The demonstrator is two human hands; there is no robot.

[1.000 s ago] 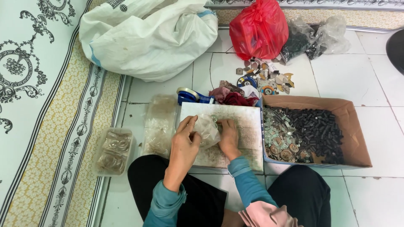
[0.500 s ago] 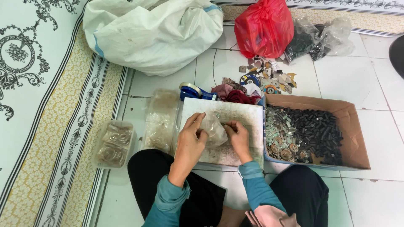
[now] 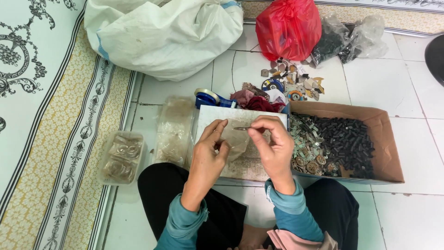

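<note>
Two hands pinch things over the board (image 3: 240, 115): the left hand (image 3: 210, 153) grips a clear bag (image 3: 235, 141), the right hand (image 3: 273, 146) a small disc (image 3: 241, 128); best hold the bag mouth wide.

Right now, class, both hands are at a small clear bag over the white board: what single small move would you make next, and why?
Probably slip the thin metal disc down into the small clear bag. The right hand pinches the disc at the bag's top, while the left hand holds the bag over the white board.
</note>
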